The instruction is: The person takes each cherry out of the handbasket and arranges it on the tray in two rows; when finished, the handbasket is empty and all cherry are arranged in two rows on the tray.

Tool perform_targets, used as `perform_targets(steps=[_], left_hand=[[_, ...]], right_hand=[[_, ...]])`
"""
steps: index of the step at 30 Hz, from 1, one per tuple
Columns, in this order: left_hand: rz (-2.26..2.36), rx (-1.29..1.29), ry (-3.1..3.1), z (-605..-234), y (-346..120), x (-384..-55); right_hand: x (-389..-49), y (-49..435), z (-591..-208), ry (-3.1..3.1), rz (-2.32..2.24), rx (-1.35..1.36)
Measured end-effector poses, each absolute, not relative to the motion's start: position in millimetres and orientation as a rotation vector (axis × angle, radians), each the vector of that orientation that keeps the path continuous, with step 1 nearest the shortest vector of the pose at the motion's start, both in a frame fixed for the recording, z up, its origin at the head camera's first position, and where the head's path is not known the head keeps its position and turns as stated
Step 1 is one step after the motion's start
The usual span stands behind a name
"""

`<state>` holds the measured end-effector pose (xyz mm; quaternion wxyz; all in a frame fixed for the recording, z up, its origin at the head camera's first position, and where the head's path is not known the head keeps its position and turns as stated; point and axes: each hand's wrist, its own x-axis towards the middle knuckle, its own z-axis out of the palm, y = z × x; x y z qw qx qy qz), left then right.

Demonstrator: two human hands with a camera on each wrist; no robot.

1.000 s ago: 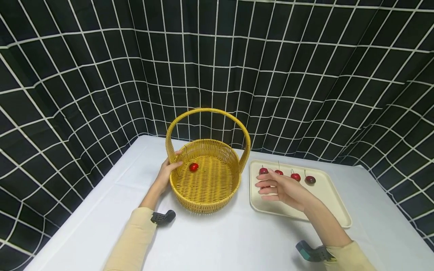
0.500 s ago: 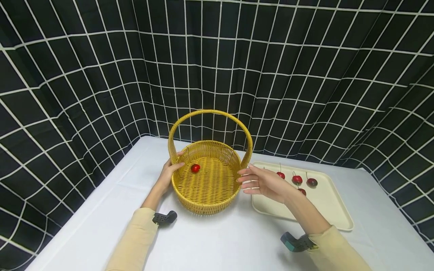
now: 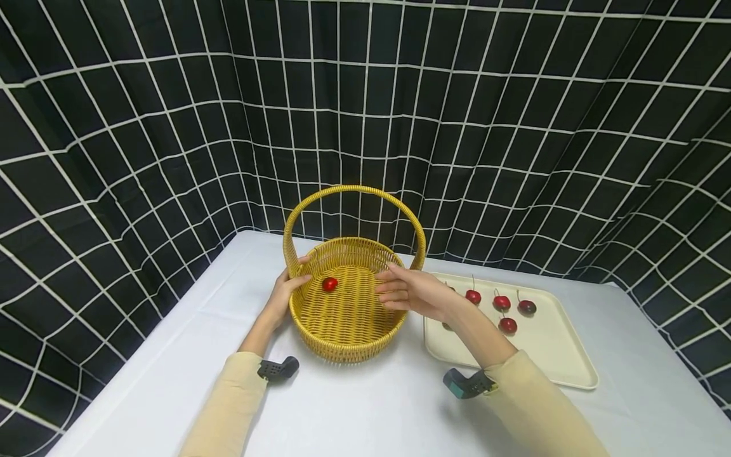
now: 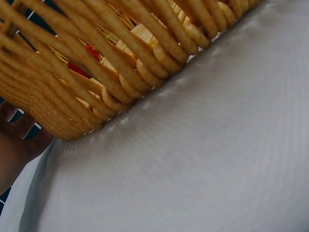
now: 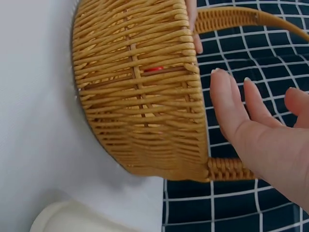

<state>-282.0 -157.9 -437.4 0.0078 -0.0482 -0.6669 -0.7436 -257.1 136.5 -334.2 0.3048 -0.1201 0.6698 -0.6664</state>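
A round yellow wicker basket [image 3: 345, 346] with a tall arched handle stands on the white table. My left hand [image 3: 280, 295] grips its left rim, thumb inside the rim and the other fingers outside. Inside, toward the left, lies one glossy red fruit [image 3: 329, 284]; no stem shows on it. Over the basket's right side hovers my right hand [image 3: 419, 292], its fingers loosely extended and thumb apart. In the right wrist view nothing shows between those fingers [image 5: 229, 104]. Several stemmed cherries [image 3: 501, 303] lie on a cream tray [image 3: 562, 362] at the right, partly hidden by my right forearm.
A black cloth with a white grid [image 3: 365, 127] hangs behind and on both sides of the white-covered table [image 3: 365, 412]. The basket handle [image 3: 355, 188] arches high near my right hand. Dark wrist devices [image 3: 278, 369] sit on both arms.
My right hand has moved left from above the tray to over the basket's right side, uncovering a cherry on the tray. My left hand keeps its grip on the basket.
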Motion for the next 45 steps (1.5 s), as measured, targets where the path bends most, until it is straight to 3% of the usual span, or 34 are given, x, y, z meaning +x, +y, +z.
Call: perform_targets(steps=[9,27,45], left_hand=[[-2.364,-0.148,-2.137,-410,-155,-260],[-2.331,-0.143,-2.108,-436,-159,-278],[-2.337,-0.154,-2.098,-435,-158,-278]], right_hand=[[-274,110,-338,1.804,-1.756,-0.254],[-300,78,-359,1.955,-1.712,-0.097],[-305,48,-372,1.99,-1.714,-0.216]])
